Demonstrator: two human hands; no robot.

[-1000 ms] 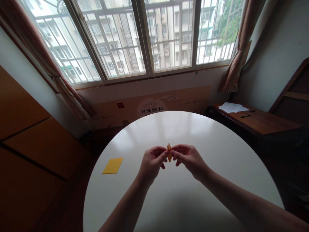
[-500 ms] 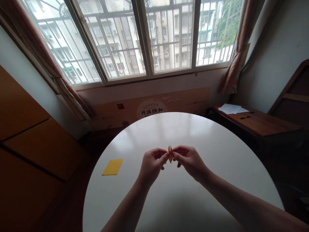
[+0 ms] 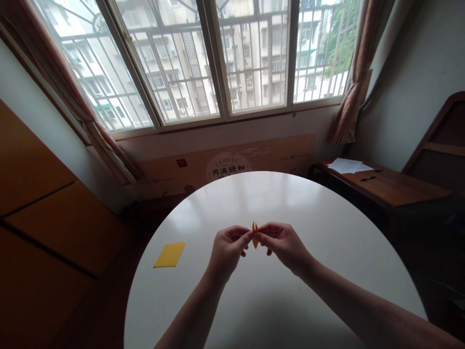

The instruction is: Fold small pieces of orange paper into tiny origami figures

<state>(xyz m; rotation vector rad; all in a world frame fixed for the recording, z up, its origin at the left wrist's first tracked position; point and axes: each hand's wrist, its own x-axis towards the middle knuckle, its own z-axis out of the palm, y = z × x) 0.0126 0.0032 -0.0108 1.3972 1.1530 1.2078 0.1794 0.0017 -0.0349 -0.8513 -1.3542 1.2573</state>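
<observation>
A small folded piece of orange-yellow paper [image 3: 255, 241] is held upright over the middle of the white table, its top split into two points. My left hand [image 3: 229, 248] pinches it from the left between thumb and fingers. From the other side my right hand [image 3: 282, 241] pinches it too, so the fingertips of both hands nearly meet and cover the paper's middle. To the left of my hands lies a flat stack of yellow square paper [image 3: 170, 255], touched by neither hand.
The round white table [image 3: 327, 291] fills the foreground. Behind it are a printed box panel [image 3: 290, 150] and a barred window. A wooden side table [image 3: 407, 189] at the right bears white papers [image 3: 348, 165] and a dark pen [image 3: 368, 179]. An orange-brown cabinet [image 3: 43, 242] stands left.
Both hands keep their pinch on the folded paper, which has turned or shifted very slightly between the fingertips. The whole view has moved a few pixels; the yellow stack stays put.
</observation>
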